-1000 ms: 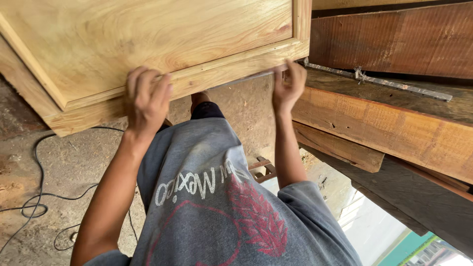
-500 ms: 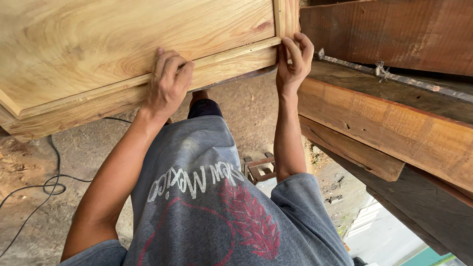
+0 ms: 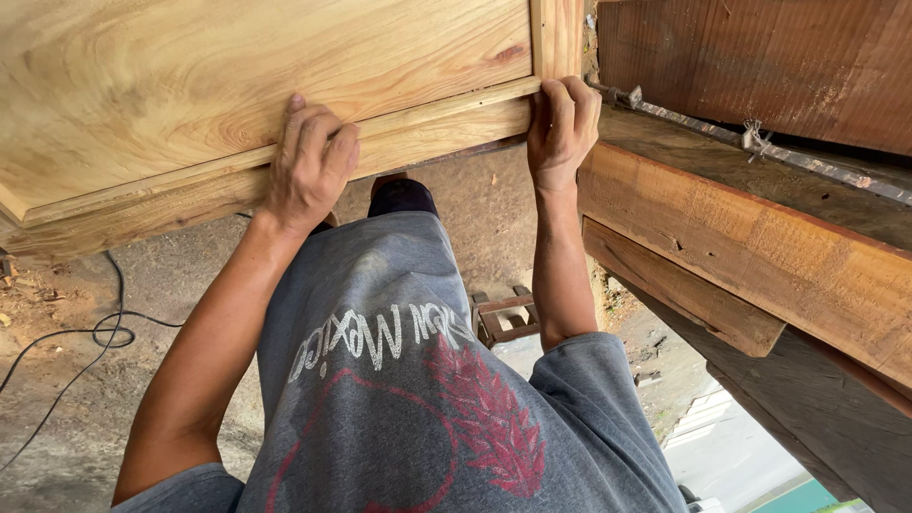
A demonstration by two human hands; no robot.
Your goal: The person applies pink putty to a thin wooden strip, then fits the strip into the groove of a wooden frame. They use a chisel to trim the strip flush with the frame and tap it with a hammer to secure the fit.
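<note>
My left hand [image 3: 309,171] lies spread over the lower rail of the panel [image 3: 256,85], fingers only loosely curled, the tips reaching up onto the flat pale field above the moulded edge, the palm pressed on the rail; I can't see the thumb, so I can't tell whether it hooks under the edge. My right hand [image 3: 562,128] is closed around the panel's lower right corner, fingers wrapped over the rail where it meets the upright stile, knuckles toward me. The panel is a light, grained wooden frame-and-field piece, tilted, filling the space above and to the left of both hands; both hands touch it along the same bottom edge, well apart from each other. Just right of my right hand is a stack of darker reddish beams [image 3: 760,256], with a metal bar [image 3: 760,142] lying along a ledge above it, one end of the bar near my right fingertips. Below the hands I see my grey shirt [image 3: 399,380] with a red print, and between the forearms a dark shoe [image 3: 401,198] on the dirt floor [image 3: 76,399]. A black cable [image 3: 95,337] curls on the floor below and left of my left arm.
</note>
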